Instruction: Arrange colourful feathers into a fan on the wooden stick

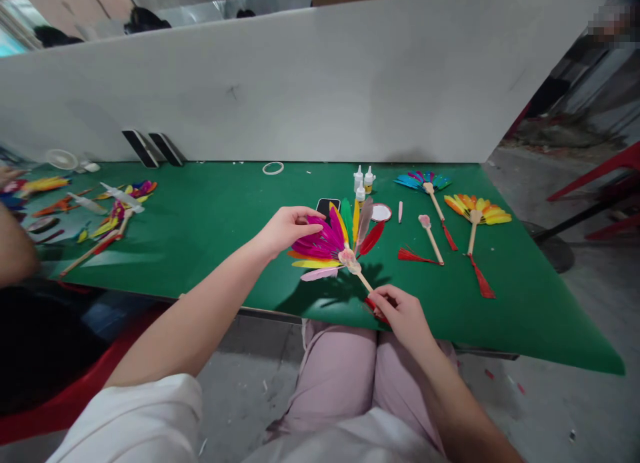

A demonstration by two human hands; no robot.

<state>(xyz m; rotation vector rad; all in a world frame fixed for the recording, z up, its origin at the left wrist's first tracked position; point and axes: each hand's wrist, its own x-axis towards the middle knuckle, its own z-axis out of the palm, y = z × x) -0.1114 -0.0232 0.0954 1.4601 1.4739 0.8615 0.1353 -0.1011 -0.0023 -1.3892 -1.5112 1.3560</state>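
The right hand (pixel 400 313) pinches the stick (pixel 364 281) of the feather fan (pixel 350 233) — steadying it over the bench (pixel 200 216) — while the left hand (pixel 287 228) pinches its magenta feathers (pixel 315 243).

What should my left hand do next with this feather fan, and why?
Probably fan the magenta feathers out a little: the left hand rests on them, and they overlap in a bunch, while the yellow, green and red feathers stand separate. The right hand pinches the wooden handle, steadying it.

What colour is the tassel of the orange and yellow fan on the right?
The tassel is red; the head view shows it best.
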